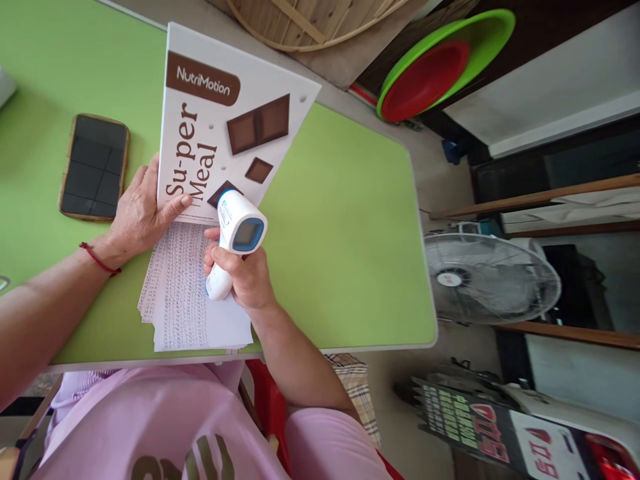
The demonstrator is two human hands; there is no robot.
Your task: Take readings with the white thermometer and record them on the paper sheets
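A white and blue infrared thermometer (231, 223) is gripped by its handle in my right hand (247, 273), its small dark screen facing up toward me. My left hand (143, 210) grips the lower left corner of a white box (200, 140) marked "NutriMotion Su-per Meal", thumb on the front and fingers behind the edge. The thermometer's head overlaps the box's lower edge; whether they touch I cannot tell. Sheets of paper covered in small writing (185, 293) lie under the right hand, partly beneath the box.
A phone in a brown-edged case (94, 167) lies left of the box on the green table (350, 233). Beyond the table's right end stands a fan (490, 279). Green and red basins (425, 80) and a round woven tray (320, 20) are past the far edge.
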